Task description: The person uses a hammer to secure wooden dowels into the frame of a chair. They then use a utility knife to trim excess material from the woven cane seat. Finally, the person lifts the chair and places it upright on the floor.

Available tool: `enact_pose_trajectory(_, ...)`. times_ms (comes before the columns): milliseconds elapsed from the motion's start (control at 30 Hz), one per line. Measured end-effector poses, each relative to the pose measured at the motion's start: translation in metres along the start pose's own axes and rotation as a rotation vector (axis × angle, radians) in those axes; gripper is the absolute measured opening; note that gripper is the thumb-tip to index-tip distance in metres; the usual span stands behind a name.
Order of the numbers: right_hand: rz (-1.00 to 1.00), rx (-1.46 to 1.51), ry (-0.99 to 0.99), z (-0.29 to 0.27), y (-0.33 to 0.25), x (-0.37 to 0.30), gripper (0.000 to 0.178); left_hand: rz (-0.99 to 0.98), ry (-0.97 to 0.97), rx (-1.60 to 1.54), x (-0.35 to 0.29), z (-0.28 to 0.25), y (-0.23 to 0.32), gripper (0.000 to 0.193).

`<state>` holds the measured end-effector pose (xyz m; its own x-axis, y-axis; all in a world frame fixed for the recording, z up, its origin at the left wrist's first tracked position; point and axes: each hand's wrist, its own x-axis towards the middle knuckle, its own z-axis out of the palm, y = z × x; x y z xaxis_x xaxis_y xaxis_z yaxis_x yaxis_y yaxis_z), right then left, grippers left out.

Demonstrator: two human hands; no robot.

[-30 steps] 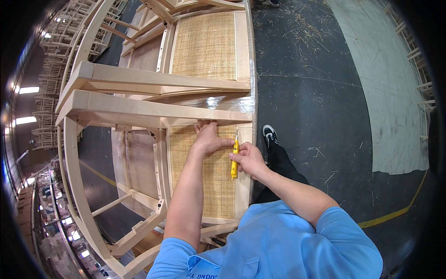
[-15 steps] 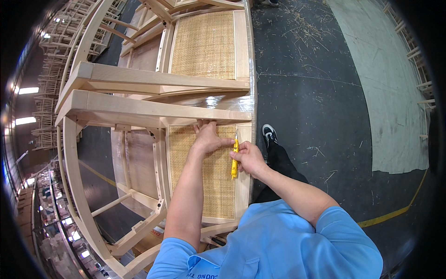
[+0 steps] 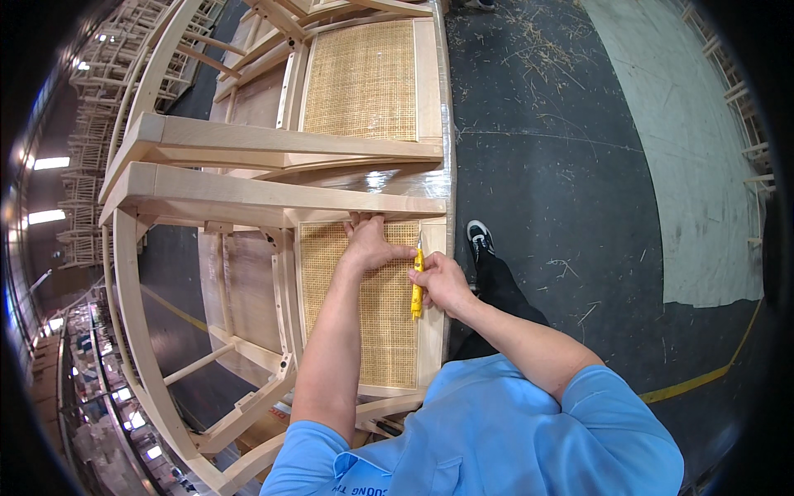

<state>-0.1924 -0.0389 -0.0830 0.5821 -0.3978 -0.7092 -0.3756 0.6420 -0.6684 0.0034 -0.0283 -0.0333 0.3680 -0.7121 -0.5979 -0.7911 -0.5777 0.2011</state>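
Note:
My right hand [image 3: 441, 283] pinches a yellow utility knife [image 3: 417, 289] between thumb and fingers. Its narrow blade points away from me, at the right edge of a woven cane panel [image 3: 389, 331] where the weave meets the pale wooden frame [image 3: 432, 331]. My left hand [image 3: 370, 245] lies on the far part of the same panel, fingers stretched toward the wooden rail [image 3: 331, 197] and thumb reaching right, close to the knife. The panel is set in a light wood chair frame lying on its side. Whether the blade tip touches the cane is too small to tell.
Beyond the rail lies a second chair frame with its own cane panel [image 3: 360, 78]. Both rest on a support with a plastic-wrapped edge [image 3: 449, 132]. Cane scraps [image 3: 542, 54] litter the dark floor at right, beside a pale sheet [image 3: 686, 182]. Stacked chair frames [image 3: 87, 165] stand far left.

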Motion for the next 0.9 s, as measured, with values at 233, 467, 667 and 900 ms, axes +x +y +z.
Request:
enact_pose_trajectory(233, -0.021, -0.002, -0.005, 0.0011, 0.0053, -0.0001, 0.036, -0.008, -0.025, -0.001, 0.0011, -0.0004, -0.0004, 0.128)
enact_pose_trajectory(467, -0.007, -0.014, -0.008, 0.0008, 0.0054, -0.0019, 0.036, -0.011, -0.038, 0.005, 0.0024, 0.0006, -0.0015, 0.132)
enact_pose_trajectory(667, -0.006, -0.018, -0.010, 0.0011, 0.0074, -0.0032, 0.037, -0.016, -0.043, 0.050, 0.0024, 0.0009, -0.0014, 0.139)
enact_pose_trajectory(900, -0.001, -0.045, -0.003, 0.0002, 0.0085, -0.0050, 0.039, -0.030, -0.085, 0.066, 0.0011, -0.0028, 0.0041, 0.141)
